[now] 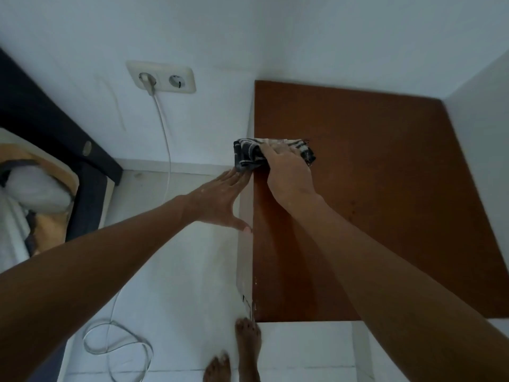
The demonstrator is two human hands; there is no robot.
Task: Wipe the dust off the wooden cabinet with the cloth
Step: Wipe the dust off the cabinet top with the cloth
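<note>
The wooden cabinet [385, 188] fills the right of the head view, its brown top seen from above, set into the room's corner. A dark cloth with white stripes [248, 154] lies bunched at the top's left edge and hangs slightly over it. My right hand [286, 172] grips the cloth from above and presses it on the wood. My left hand [220, 199] is flat with straight fingers against the cabinet's left side, just below the cloth, thumb near the edge.
A double wall socket [162, 77] holds a plug, and its white cable [165, 139] runs down to a loose coil on the tiled floor [118, 346]. A dark bed frame [55, 128] with bedding stands at left. My bare feet [242, 354] are by the cabinet's front corner.
</note>
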